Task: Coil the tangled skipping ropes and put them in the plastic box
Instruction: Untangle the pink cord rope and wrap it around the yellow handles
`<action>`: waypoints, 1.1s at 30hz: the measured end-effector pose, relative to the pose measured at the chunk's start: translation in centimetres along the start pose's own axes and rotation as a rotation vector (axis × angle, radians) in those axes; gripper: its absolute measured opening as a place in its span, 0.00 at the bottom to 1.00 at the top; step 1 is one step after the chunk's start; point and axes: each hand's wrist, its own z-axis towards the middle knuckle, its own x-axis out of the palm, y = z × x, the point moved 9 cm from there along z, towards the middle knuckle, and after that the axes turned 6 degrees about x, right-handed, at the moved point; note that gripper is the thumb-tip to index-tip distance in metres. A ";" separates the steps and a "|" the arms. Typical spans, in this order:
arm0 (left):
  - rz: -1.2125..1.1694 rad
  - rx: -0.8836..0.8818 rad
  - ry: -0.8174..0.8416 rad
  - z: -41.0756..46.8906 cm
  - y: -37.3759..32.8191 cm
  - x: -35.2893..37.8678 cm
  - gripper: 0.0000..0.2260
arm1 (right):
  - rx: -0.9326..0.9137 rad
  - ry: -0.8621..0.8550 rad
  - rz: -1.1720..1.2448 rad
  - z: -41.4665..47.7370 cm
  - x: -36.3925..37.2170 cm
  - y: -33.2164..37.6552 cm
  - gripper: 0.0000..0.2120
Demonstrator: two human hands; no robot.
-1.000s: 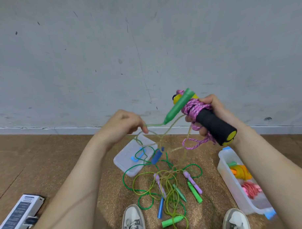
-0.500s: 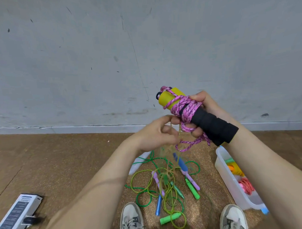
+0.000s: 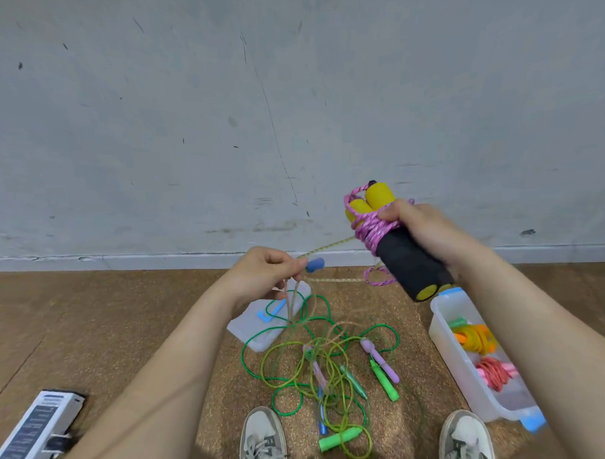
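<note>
1. The right hand (image 3: 421, 232) is held raised at the right, in front of the wall (image 3: 187, 113). Its fingers are curled tightly round the pink rope (image 3: 375, 232).
2. The pink rope is wound round its two foam handles (image 3: 410, 263), which are black with yellow ends. A loose pink loop hangs below the hand.
3. The left hand (image 3: 261, 275) is held lower, near the centre. A blue handle (image 3: 315, 264) is pinched at the fingertips, with thin pale cords trailing down from the hand.
4. A yellowish cord (image 3: 325, 247) is stretched from the left hand towards the pink rope.
5. The tangle (image 3: 319, 366) lies on the floor (image 3: 109, 322) between the hands: green and yellow-green cords, with purple, green and blue handles.
6. The plastic box (image 3: 449, 347) stands at the right, just beside the tangle. An orange coil (image 3: 474, 338) and a red coil (image 3: 494, 373) lie in it.
7. The lid (image 3: 249, 330) lies flat at the far left edge of the tangle, with green cord across it.
8. A white carton (image 3: 30, 434) lies near left. Print is seen on it but cannot be read.
9. Two grey shoes (image 3: 264, 440) are seen at the near edge. No marking can be read.
</note>
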 end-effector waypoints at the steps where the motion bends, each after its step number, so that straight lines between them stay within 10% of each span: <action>1: -0.026 -0.008 0.006 -0.2 -0.1 0.1 0.12 | -0.029 -0.014 -0.062 0.0 0.2 0.1 0.08; 10: 0.025 0.029 0.128 -1.3 0.7 -0.4 0.08 | -0.221 -0.323 -0.113 -0.2 -2.5 1.8 0.09; 15: 0.089 0.068 -0.083 -1.5 1.6 -4.1 0.07 | -0.145 -0.394 0.245 -0.2 -5.2 1.2 0.06; 20: 0.611 0.028 -0.034 -1.2 3.7 -4.2 0.17 | -0.007 -0.064 0.525 0.7 -2.9 0.6 0.15; 24: 0.572 0.005 0.061 -0.3 4.7 1.5 0.21 | 0.039 0.227 0.703 0.2 1.8 1.5 0.16; 29: 0.642 0.359 -0.447 -1.7 -2.7 1.8 0.11 | 0.081 0.413 0.824 -0.5 4.9 1.9 0.16; 33: 0.430 0.347 -0.086 -1.6 -4.5 7.1 0.06 | 0.109 0.535 0.902 0.4 4.9 1.1 0.15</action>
